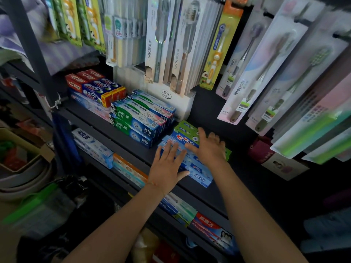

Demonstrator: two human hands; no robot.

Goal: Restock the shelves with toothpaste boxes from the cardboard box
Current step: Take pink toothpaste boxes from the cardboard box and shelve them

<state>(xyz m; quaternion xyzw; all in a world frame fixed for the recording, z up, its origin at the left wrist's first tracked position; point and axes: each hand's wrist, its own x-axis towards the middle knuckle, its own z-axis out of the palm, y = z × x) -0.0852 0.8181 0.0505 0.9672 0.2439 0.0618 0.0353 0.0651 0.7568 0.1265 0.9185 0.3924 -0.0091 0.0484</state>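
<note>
Squaring up blue Crest toothpaste boxes [191, 166] on the dark metal shelf [199, 194]; supply carton not in view.
Left hand [167, 164] and right hand [209, 149] lie flat on the stack, fingers spread, grasping nothing. Stack overhangs the front lip. Green-blue Darlie boxes [136, 124] sit just left; bare shelf to the right, so restocking looks partly done.

Left hand [167, 164] and right hand [209, 149], fingers spread, flat on blue Crest toothpaste boxes [197, 173] beside green Darlie boxes [133, 122] on dark shelf [199, 194]
</note>
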